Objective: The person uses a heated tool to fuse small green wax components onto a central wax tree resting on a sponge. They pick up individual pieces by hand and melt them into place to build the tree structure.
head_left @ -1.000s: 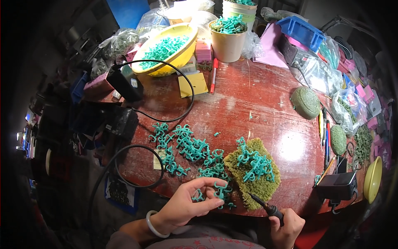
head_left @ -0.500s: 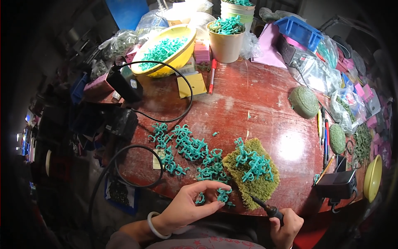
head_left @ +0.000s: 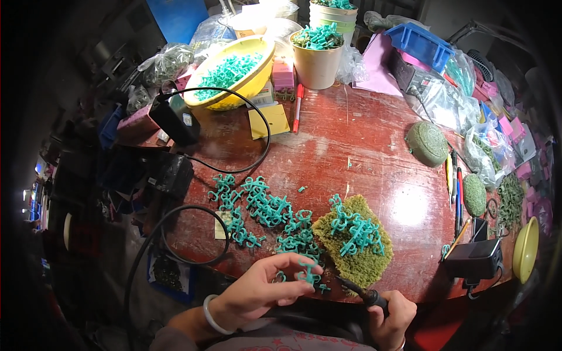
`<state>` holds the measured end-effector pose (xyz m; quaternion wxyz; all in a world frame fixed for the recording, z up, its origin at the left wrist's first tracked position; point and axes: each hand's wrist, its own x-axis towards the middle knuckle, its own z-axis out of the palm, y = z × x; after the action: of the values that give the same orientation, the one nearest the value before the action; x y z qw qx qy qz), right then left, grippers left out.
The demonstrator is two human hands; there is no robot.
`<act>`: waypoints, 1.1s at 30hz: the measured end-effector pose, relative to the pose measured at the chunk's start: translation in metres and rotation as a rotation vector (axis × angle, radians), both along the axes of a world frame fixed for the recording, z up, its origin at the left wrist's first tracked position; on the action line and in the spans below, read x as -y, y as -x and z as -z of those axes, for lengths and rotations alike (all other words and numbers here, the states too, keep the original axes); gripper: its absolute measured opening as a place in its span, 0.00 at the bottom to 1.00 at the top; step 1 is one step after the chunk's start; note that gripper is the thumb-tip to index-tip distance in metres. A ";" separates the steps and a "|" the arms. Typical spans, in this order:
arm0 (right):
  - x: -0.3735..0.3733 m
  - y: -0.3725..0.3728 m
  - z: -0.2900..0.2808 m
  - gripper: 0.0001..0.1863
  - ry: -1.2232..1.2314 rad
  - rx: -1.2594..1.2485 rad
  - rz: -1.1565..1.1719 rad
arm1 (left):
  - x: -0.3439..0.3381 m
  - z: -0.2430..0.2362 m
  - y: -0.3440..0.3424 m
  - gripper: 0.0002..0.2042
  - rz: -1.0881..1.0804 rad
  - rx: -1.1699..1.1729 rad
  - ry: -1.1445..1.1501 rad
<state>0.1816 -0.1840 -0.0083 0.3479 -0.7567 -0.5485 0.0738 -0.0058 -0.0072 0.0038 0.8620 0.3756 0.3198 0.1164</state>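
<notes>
My left hand (head_left: 249, 292), a pale bangle at its wrist, pinches a small curly teal piece (head_left: 309, 273) between thumb and fingertips near the table's front edge. A soldering iron (head_left: 373, 298) with a black handle is gripped in my right hand (head_left: 395, 323). Its thin dark tip points left, toward the held piece but apart from it. Just beyond the iron lies a rough olive-green pad (head_left: 364, 272), bearing a small heap of teal pieces (head_left: 358, 234). More curly teal pieces (head_left: 266, 206) lie spread on the table beyond my left hand.
A yellow basin (head_left: 266, 61) and a white bucket (head_left: 316, 70), both filled with teal pieces, stand at the back. Black cable (head_left: 271, 126) loops over the left side. To the right are a round green stone-like block (head_left: 428, 144), pens (head_left: 456, 193) and a black box (head_left: 475, 260).
The iron and my right hand have shifted left, bringing the tip off the pad toward the held piece. My left hand has moved slightly left and turned the piece.
</notes>
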 end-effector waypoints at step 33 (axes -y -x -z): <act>-0.037 0.007 -0.003 0.12 -0.191 -0.881 -0.075 | 0.017 -0.007 -0.027 0.15 0.163 0.103 -0.090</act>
<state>0.1749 -0.1470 -0.0056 0.6137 -0.5970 -0.3796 0.3505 0.0215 -0.0245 0.0105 0.8662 0.4324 0.2376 0.0793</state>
